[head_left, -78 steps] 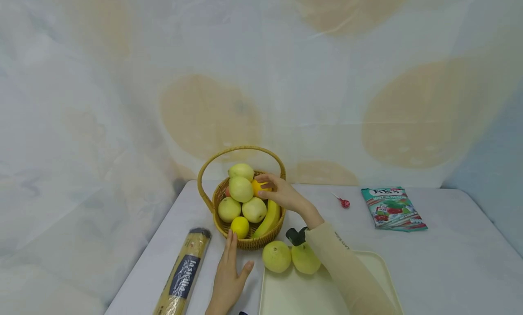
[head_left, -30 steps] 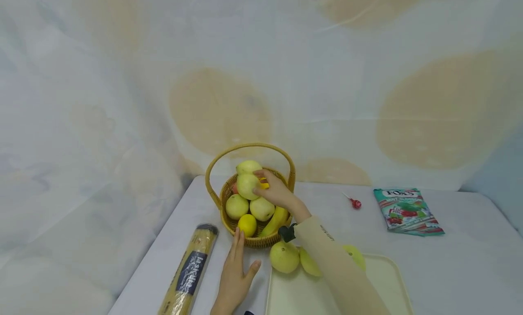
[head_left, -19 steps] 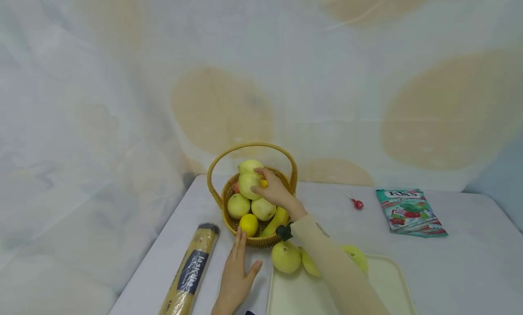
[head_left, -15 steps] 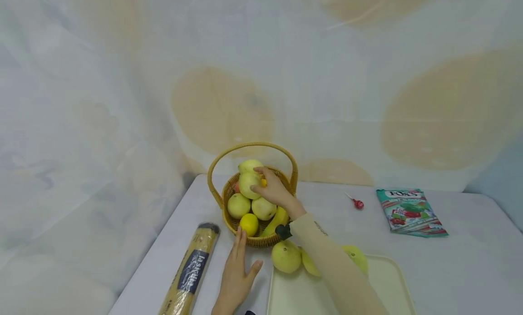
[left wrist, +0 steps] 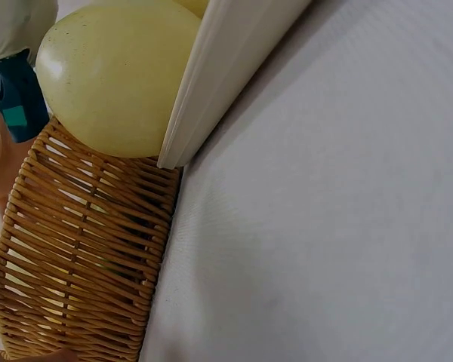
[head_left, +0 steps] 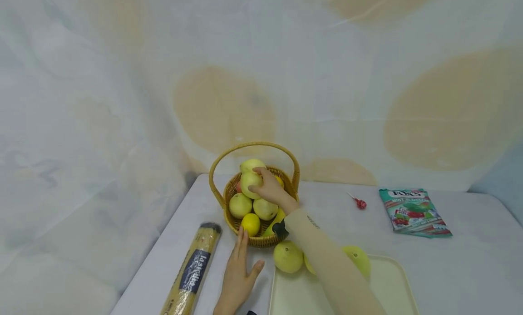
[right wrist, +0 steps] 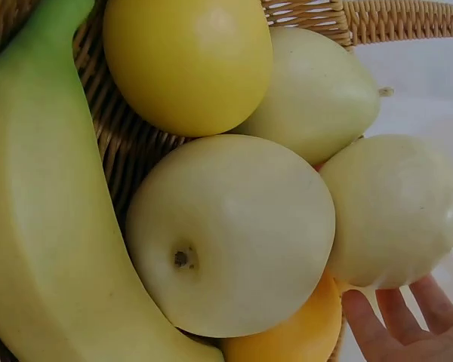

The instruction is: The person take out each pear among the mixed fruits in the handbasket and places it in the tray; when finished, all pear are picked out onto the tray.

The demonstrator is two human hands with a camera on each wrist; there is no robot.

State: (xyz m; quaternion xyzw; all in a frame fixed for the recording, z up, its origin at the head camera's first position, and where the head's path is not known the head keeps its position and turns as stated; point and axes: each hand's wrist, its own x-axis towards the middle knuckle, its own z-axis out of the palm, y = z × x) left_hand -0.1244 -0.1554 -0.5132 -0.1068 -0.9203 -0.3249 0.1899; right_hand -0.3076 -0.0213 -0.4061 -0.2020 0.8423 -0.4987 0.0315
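Observation:
A wicker basket (head_left: 261,241) with a tall handle holds several pale green pears, a banana (right wrist: 45,196), an orange (head_left: 279,180) and a yellow lemon-like fruit (head_left: 250,224). My right hand (head_left: 271,188) reaches over its right side and grips an upper pear (head_left: 250,184) between thumb and fingers; in the right wrist view, fingertips (right wrist: 362,317) touch that pear's lower side. Another pear (head_left: 251,164) lies behind it. With fingers straight, my left hand (head_left: 237,276) rests at the basket's front rim, just below the yellow fruit. Part of the pile is hidden by my right hand.
A cream tray (head_left: 394,283) in front right bears pears, including one (head_left: 288,257) beside the basket; my right sleeve covers part of it. Left lies a pack of spaghetti (head_left: 192,269). A red lollipop (head_left: 360,204) and a green candy bag (head_left: 414,213) lie right.
My right hand has moved left from over the orange to the upper pear, uncovering the orange. Another pear on the tray shows beyond my sleeve. My left hand stays at the rim.

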